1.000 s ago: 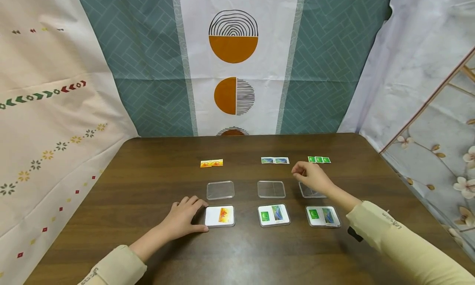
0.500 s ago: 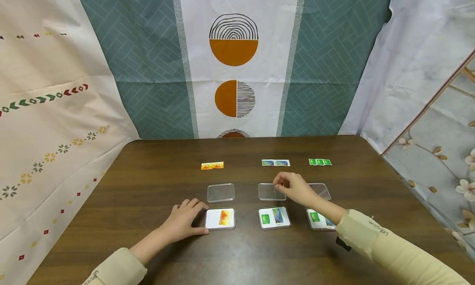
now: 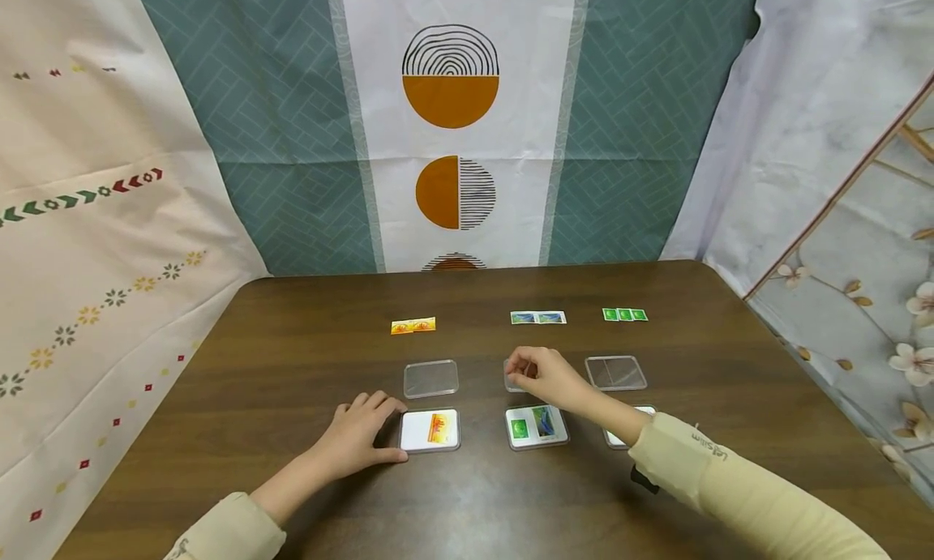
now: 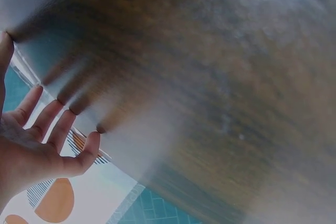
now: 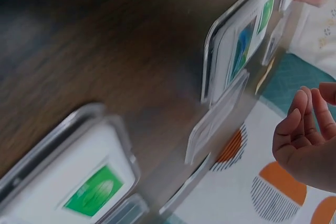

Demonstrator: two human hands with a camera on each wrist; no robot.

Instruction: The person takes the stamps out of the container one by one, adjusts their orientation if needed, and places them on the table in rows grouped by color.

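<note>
In the head view my left hand (image 3: 356,438) rests at the left edge of a clear plastic case (image 3: 417,432) holding a white card with one orange stamp-like picture; thumb and forefinger touch its corners. My right hand (image 3: 549,378) hovers over the middle clear lid (image 3: 512,378), hiding most of it, fingers loosely curled with nothing visible between them. Below it lies the middle case (image 3: 531,437), with a green and a blue picture on its card. The right case (image 3: 616,440) is mostly covered by my forearm. In the right wrist view the fingers (image 5: 295,129) show nothing held.
Two more clear lids lie on the table, a left lid (image 3: 431,379) and a right lid (image 3: 616,373). Along the back are orange pictures (image 3: 413,326), blue pictures (image 3: 537,318) and green pictures (image 3: 624,314). A patterned curtain (image 3: 292,179) hangs behind the table edge.
My right hand has moved left, from near the green pictures and right lid to over the middle lid; its forearm now covers the right case. The left hand stays at the left case.
</note>
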